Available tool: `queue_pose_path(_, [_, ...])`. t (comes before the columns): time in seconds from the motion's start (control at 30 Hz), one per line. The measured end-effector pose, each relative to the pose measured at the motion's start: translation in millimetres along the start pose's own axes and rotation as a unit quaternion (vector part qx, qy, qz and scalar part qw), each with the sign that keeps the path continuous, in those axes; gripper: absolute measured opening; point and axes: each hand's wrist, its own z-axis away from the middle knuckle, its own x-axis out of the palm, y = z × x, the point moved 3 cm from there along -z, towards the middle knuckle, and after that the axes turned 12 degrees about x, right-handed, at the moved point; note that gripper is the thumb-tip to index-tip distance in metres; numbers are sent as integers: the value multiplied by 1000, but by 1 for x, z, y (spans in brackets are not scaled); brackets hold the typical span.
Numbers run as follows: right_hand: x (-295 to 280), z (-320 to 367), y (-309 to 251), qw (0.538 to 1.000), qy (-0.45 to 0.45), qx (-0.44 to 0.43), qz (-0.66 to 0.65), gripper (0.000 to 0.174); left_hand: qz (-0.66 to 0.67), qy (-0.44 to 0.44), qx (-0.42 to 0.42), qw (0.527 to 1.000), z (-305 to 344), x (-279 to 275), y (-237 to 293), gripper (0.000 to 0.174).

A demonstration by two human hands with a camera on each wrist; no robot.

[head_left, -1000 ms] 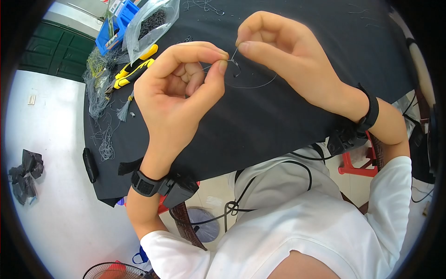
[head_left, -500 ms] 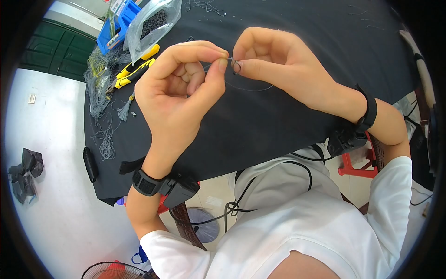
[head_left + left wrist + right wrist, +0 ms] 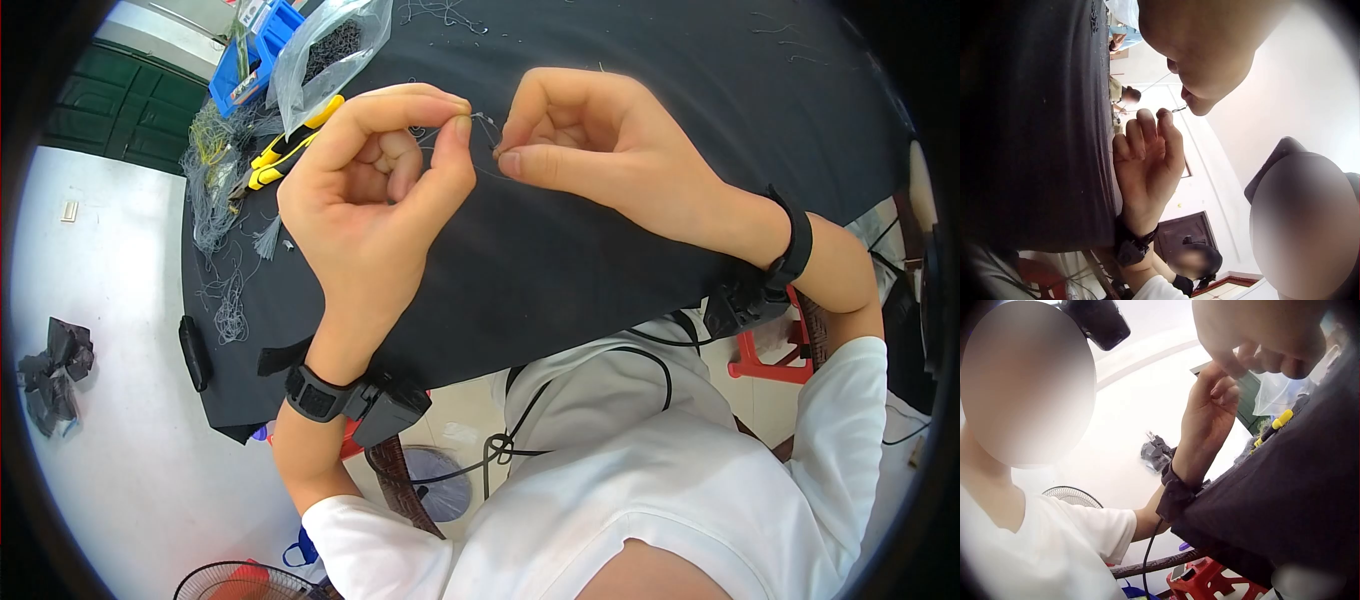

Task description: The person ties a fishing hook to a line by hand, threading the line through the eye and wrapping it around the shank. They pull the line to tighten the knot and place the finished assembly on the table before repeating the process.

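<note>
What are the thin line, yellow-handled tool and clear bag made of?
Thin line: perhaps nylon, pale and threadlike; finish too fine to judge.
Tool: bright yellow and black grips suggest plastic or rubber; the dark tip looks like metal.
Bag: probably smooth plastic film, being see-through and shiny.

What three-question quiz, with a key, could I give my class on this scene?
1. Fill the gap: between the fingertips of the left hand and the right hand shows a thin ____.
2. True or false: the pliers lie on the black-covered table, held by neither hand.
3. Choose: what colour is the container beside the clear bag? A green; B blue; C red.

Key: 1 line; 2 true; 3 B.
</note>
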Motion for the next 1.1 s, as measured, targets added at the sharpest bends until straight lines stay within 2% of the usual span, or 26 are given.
queue_pose_path(0.53, [4,4,-4,999,-12,-28,21,9,-78,-15,66,995,-2,-2,3,18])
queue_pose_path(0.7, [4,5,-4,999,-9,-24,34,7,-77,-21,55,995,-2,-1,5,19])
queue_pose_path(0.9, [-1,2,-1,999,34,-22,8,6,-69,-28,64,995,-1,-1,5,19])
queue_pose_path(1.1, [-7,0,0,996,76,-22,39,8,-52,-25,59,997,-1,-1,4,19])
